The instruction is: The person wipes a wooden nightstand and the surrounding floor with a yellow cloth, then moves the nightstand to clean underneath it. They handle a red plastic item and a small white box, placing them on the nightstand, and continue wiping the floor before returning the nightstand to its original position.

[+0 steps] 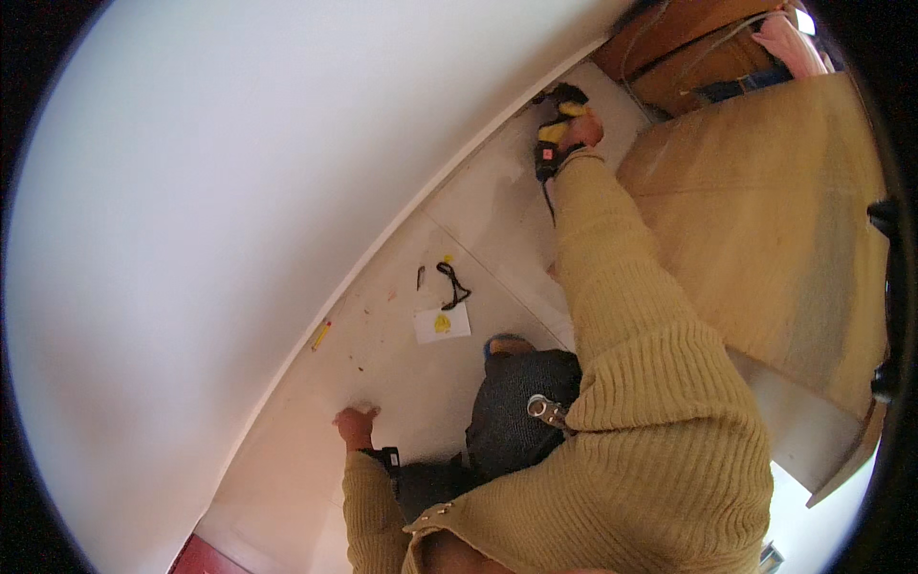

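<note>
My right arm, in a tan knitted sleeve, stretches far ahead. Its hand (585, 129) grips a yellow-and-black corded power tool (553, 132) low by the base of the wall. A dark cord (549, 201) trails from the tool's near end, and its tip is too small to make out. Well behind it, my left hand (356, 427) is put down on the floor close to the wall, thumb stretched out and nothing seen in it. Between the hands lie a white sheet (457, 329) with a yellow patch (442, 323) and a black looped cord (453, 284).
A white wall (239, 172) runs along the left. Near it lie a thin yellow-and-red stick (321, 335) and a small dark strip (421, 277). Wooden panels (765, 210) flank my right arm. Pink cloth (792, 43) shows at the far right, a red object (203, 557) at lower left.
</note>
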### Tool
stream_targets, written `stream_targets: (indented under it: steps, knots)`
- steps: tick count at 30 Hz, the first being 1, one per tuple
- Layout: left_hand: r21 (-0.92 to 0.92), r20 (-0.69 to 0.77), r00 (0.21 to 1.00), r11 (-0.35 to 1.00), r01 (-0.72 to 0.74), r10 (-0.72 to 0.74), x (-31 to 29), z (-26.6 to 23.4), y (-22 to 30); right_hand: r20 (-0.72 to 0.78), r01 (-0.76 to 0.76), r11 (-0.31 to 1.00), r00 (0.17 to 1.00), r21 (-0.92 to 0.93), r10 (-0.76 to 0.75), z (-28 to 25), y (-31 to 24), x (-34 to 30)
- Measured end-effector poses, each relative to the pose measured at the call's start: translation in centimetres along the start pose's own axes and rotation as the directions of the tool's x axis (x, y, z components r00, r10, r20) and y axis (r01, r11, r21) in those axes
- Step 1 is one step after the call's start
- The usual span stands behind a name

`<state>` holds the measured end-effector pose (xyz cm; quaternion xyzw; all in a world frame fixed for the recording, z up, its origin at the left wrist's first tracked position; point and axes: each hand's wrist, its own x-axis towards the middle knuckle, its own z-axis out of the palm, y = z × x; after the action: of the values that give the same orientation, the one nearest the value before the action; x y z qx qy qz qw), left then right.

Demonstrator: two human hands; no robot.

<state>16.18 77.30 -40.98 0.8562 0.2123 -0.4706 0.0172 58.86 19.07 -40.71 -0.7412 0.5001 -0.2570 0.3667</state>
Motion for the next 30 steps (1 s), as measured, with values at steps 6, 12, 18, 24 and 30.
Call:
stream_targets:
  steps: [6,12,18,24,30]
  knots:
    - [0.174,-0.292,0.937,0.974,-0.145,0.191,0.6,2.6,-1.4,0.254,0.336,0.889,0.931,-0.312,-0.263,3.5,1.1,9.2]
    - [-0.066,0.171,0.985,0.998,0.022,-0.01,-0.7,0.4,-1.5,0.409,0.506,0.695,0.854,-0.511,-0.321,5.5,1.5,10.5]
    - [-0.103,0.174,0.985,0.995,0.012,0.006,-0.3,-0.9,-0.4,0.558,0.544,0.66,0.8,-0.518,-0.221,5.5,-2.9,9.2]
    - [0.002,0.062,0.985,0.986,-0.164,0.163,1.5,1.2,-2.2,0.572,0.516,0.724,0.795,-0.459,-0.204,3.2,-3.0,2.6]
    - [0.002,-0.016,0.998,0.998,-0.058,0.058,0.8,0.8,-0.9,0.679,0.7,0.425,0.697,-0.574,-0.231,1.8,-3.6,-5.8]
